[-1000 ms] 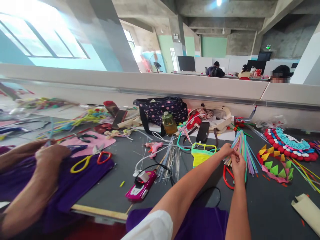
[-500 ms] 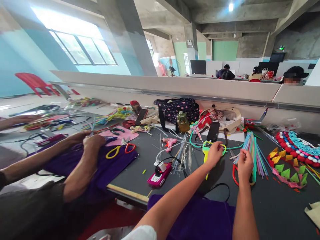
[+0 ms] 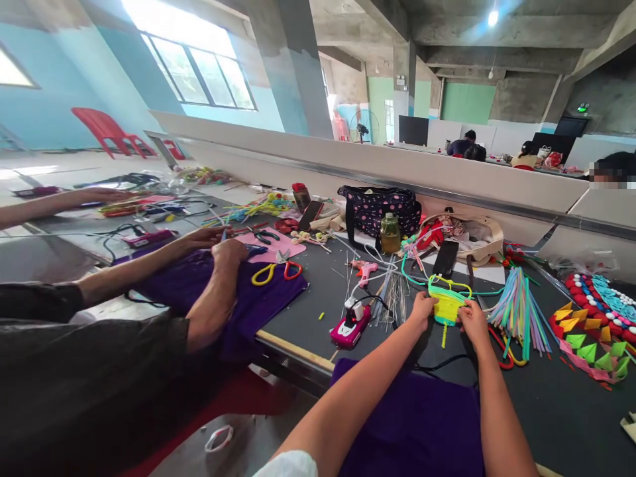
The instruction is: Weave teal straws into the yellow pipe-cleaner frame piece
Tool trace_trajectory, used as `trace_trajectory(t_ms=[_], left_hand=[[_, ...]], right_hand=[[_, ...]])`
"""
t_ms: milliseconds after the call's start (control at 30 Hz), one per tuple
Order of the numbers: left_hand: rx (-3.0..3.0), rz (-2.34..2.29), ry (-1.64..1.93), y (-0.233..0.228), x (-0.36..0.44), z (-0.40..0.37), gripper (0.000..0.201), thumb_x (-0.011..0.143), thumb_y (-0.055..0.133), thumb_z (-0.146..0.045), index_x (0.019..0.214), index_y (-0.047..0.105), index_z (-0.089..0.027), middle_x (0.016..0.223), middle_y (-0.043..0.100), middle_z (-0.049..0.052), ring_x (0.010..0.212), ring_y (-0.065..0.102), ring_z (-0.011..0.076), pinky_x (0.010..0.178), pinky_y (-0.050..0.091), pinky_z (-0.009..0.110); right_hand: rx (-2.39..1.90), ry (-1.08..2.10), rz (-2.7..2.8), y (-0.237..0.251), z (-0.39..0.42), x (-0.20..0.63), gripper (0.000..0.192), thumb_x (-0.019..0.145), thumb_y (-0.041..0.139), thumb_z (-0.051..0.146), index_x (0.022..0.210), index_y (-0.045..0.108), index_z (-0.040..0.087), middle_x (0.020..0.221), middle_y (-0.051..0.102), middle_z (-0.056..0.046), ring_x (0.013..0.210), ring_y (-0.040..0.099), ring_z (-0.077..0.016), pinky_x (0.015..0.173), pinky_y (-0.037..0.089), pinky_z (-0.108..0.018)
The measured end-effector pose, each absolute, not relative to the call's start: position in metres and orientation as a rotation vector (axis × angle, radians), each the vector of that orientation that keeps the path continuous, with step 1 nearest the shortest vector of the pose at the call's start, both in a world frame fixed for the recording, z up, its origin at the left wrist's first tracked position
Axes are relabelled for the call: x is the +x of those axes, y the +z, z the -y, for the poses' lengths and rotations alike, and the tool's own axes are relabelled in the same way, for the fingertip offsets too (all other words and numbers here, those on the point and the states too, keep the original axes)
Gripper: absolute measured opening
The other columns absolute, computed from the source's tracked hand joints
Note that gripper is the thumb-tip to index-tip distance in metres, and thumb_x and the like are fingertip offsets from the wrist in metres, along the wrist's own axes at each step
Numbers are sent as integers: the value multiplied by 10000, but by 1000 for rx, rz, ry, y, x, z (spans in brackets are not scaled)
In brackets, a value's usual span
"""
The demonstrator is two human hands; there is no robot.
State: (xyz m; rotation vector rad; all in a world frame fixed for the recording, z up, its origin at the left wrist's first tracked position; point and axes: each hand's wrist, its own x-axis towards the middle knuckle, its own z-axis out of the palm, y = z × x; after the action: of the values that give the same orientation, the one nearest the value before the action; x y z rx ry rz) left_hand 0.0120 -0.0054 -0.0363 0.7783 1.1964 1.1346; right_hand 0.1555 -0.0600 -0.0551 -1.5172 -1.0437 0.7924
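A small yellow piece [image 3: 447, 309] made of pipe cleaners, edged in teal green, is held up flat above the dark table. It has a loop on top and a short yellow tail hanging below. My left hand [image 3: 422, 311] pinches its left edge. On its right edge my right hand [image 3: 473, 322] is closed, fingers pressed together. A long teal pipe cleaner [image 3: 411, 277] curves behind the piece. Just right of my right hand lies a fanned bundle of pastel pipe cleaners [image 3: 521, 308], with scissors [image 3: 507, 358] with red and yellow handles partly hidden by my wrist.
A pink glue gun [image 3: 365, 270], a magenta power strip [image 3: 350, 329] and thin wires [image 3: 400, 298] lie left of my hands. Behind stand a phone [image 3: 446, 257], a bottle [image 3: 390, 235] and a dotted bag [image 3: 380, 205]. Co-workers' hands [image 3: 229, 255] are busy at left.
My right hand has moved in from the right and now grips the yellow piece's right edge. The piece now faces me between both hands. The whole view has shifted left.
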Motion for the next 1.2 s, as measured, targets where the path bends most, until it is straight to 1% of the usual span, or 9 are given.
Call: trace_trajectory(t_ms=[167,267,400,567,700,800,867,967,1200], left_hand=[[757,-979,1082,-22,11,23,260,576,739,-171,799,612,-129,738,675,51,657,644,174,600,507,292],[771,-863,1075,-13,3,33,331,536,798,-248,805,646,-131,779,700,64,683,657,179,613,515,290],[812,-751,1061,4,-7,31,429,484,845,-301,842,678,-132,839,714,76,721,664,185,638,515,284],[847,-652,1160,26,-13,10,430,616,782,-451,890,680,-135,844,710,68,698,646,156,568,470,222],[843,-574,1150,31,-12,-3,404,638,784,-421,906,678,-138,822,704,56,636,619,126,529,442,200],[837,-569,1044,24,-11,-8,418,618,799,-408,909,684,-130,799,698,56,637,625,142,564,474,231],[836,-589,1035,20,-13,-10,377,628,792,-402,869,687,-132,793,689,50,659,624,143,572,483,231],[761,-623,1135,18,-23,-15,337,641,777,-410,821,688,-140,775,668,37,662,607,128,562,484,221],[675,-554,974,21,-44,-24,313,616,813,-351,794,701,-119,707,656,40,624,596,120,591,496,236]], right_hand=[[-1328,825,846,-41,64,149,475,630,657,533,927,490,201,700,646,10,494,583,-129,386,419,-206],[-1217,831,765,-27,67,147,504,623,676,579,897,476,206,650,607,53,425,490,-77,343,330,-165],[-1120,856,732,-6,65,141,430,639,725,526,711,449,205,453,431,114,368,367,-46,334,259,-145],[-1009,926,701,20,60,133,392,641,769,441,656,466,193,452,476,96,360,366,-36,339,259,-141],[-1007,935,631,24,55,124,322,616,789,394,752,592,178,521,558,68,415,474,-66,348,304,-148],[-1058,1014,600,13,55,118,382,581,805,374,864,667,158,693,692,-20,573,635,-163,465,480,-234],[-1098,1046,581,6,56,117,433,568,813,375,916,692,147,786,727,-64,697,686,-231,573,546,-306],[-1176,1011,514,3,59,118,438,567,819,386,915,710,144,834,739,-86,781,702,-280,652,573,-363],[-1247,1000,521,7,65,118,428,593,807,366,958,714,164,910,739,-73,781,711,-278,672,584,-359]])
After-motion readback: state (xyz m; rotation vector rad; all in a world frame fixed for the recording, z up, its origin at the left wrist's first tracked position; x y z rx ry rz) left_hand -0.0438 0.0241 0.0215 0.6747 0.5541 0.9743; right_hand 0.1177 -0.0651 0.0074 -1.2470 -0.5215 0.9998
